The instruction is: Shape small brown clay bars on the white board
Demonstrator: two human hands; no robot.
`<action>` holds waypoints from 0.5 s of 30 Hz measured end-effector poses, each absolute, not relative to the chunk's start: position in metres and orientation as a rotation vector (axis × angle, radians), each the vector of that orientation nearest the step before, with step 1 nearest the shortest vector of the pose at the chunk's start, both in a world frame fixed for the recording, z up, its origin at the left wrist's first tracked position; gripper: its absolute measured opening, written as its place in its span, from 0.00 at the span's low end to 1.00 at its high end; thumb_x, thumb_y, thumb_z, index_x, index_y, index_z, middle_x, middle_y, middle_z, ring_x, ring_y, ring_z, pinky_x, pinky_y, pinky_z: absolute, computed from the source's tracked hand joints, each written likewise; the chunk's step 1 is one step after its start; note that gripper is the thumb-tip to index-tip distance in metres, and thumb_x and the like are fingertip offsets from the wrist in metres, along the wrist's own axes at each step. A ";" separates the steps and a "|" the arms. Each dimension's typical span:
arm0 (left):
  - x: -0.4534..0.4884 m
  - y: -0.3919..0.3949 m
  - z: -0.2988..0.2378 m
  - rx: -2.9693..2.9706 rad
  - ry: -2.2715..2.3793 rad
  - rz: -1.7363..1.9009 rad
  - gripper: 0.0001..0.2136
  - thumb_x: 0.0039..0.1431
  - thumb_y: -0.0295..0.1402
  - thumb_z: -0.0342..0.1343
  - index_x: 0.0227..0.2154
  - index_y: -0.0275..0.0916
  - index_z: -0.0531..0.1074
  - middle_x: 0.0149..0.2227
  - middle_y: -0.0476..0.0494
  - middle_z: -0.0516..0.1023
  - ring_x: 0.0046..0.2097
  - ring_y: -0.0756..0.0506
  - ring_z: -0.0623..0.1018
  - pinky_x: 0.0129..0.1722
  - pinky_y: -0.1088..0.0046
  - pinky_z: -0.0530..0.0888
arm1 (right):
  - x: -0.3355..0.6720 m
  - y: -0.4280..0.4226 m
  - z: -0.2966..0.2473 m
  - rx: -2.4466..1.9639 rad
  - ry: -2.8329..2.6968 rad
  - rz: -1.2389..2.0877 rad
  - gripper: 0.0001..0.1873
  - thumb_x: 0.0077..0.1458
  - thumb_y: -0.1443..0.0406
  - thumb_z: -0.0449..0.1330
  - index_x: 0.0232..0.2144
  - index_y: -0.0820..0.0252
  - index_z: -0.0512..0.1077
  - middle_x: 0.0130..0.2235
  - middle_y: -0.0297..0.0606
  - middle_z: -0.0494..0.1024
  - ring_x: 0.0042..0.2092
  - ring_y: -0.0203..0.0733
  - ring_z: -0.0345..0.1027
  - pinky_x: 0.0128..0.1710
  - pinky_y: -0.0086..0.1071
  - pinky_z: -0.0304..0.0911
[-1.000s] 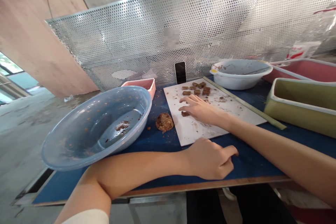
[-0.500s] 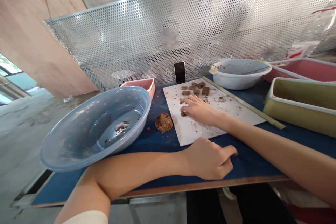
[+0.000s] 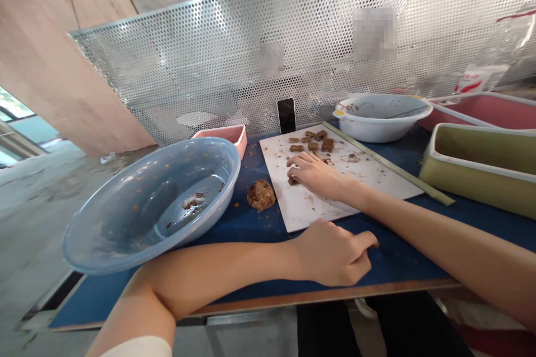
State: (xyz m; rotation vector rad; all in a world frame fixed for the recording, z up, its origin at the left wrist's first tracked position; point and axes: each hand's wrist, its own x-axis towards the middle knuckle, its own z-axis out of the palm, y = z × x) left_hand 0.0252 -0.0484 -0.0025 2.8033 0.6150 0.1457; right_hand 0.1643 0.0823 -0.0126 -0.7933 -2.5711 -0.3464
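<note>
Right hand (image 3: 312, 174), ctr of frame, palm down, fingers part-spread over brown lump (image 3: 293, 181) on white board (image 3: 278, 164); can't tell if it's pinched. Left hand (image 3: 335, 254), lower ctr, loosely curled, grip unclear. Tip: light, even pressure prob. best so lump doesn't squash; keep knuckles off small brown pcs (image 3: 313, 146), upper ctr.

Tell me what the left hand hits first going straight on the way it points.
Probably the right forearm, which crosses ahead of the left hand above the blue tabletop; depth is unclear, so the hand might pass beneath.
</note>
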 end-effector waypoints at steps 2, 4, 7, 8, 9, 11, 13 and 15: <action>0.025 -0.048 -0.003 2.803 0.617 0.153 0.15 0.73 0.36 0.52 0.57 0.41 0.75 0.36 0.46 0.87 0.37 0.40 0.87 0.34 0.68 0.75 | 0.164 0.083 -0.013 -0.797 -2.563 -0.350 0.10 0.71 0.73 0.57 0.42 0.60 0.78 0.57 0.52 0.75 0.58 0.55 0.65 0.57 0.48 0.66; 0.025 -0.048 -0.004 2.795 0.616 0.154 0.15 0.73 0.36 0.52 0.57 0.41 0.75 0.36 0.45 0.87 0.37 0.40 0.87 0.35 0.67 0.75 | 0.163 0.084 -0.015 -0.817 -2.541 -0.349 0.09 0.72 0.72 0.57 0.43 0.60 0.78 0.57 0.51 0.76 0.57 0.55 0.65 0.56 0.48 0.66; 0.025 -0.048 -0.004 2.788 0.612 0.149 0.15 0.73 0.37 0.52 0.57 0.41 0.75 0.36 0.45 0.87 0.37 0.40 0.87 0.36 0.67 0.76 | 0.162 0.084 -0.016 -0.863 -2.517 -0.356 0.07 0.73 0.67 0.59 0.43 0.61 0.77 0.55 0.51 0.77 0.55 0.56 0.65 0.55 0.48 0.66; 0.025 -0.048 -0.004 2.787 0.610 0.150 0.15 0.73 0.37 0.53 0.57 0.41 0.75 0.36 0.45 0.87 0.37 0.40 0.87 0.36 0.67 0.76 | 0.162 0.084 -0.015 -0.877 -2.516 -0.365 0.07 0.74 0.65 0.59 0.44 0.61 0.77 0.55 0.52 0.77 0.55 0.56 0.66 0.55 0.49 0.66; 0.025 -0.048 -0.004 2.785 0.611 0.153 0.15 0.73 0.36 0.53 0.57 0.41 0.75 0.36 0.45 0.87 0.37 0.40 0.87 0.36 0.67 0.76 | 0.161 0.083 -0.014 -0.891 -2.515 -0.373 0.08 0.74 0.65 0.58 0.44 0.61 0.77 0.54 0.52 0.77 0.55 0.57 0.66 0.55 0.49 0.66; 0.025 -0.048 -0.004 2.779 0.614 0.164 0.15 0.73 0.36 0.53 0.57 0.41 0.75 0.36 0.45 0.88 0.36 0.41 0.87 0.36 0.68 0.77 | 0.161 0.081 -0.011 -0.926 -2.487 -0.371 0.10 0.75 0.65 0.56 0.43 0.61 0.77 0.52 0.52 0.77 0.54 0.57 0.67 0.55 0.50 0.67; 0.025 -0.048 -0.004 2.779 0.621 0.172 0.15 0.73 0.36 0.53 0.57 0.41 0.75 0.36 0.45 0.87 0.36 0.41 0.87 0.36 0.68 0.77 | 0.160 0.078 -0.005 -0.957 -2.435 -0.340 0.11 0.73 0.66 0.55 0.42 0.61 0.77 0.51 0.52 0.77 0.53 0.57 0.68 0.55 0.51 0.68; 0.025 -0.049 -0.005 2.785 0.627 0.169 0.15 0.73 0.36 0.53 0.57 0.41 0.76 0.35 0.45 0.87 0.35 0.41 0.86 0.36 0.68 0.77 | 0.162 0.076 0.003 -0.989 -2.386 -0.322 0.11 0.72 0.66 0.55 0.40 0.61 0.77 0.50 0.52 0.77 0.52 0.56 0.69 0.56 0.52 0.69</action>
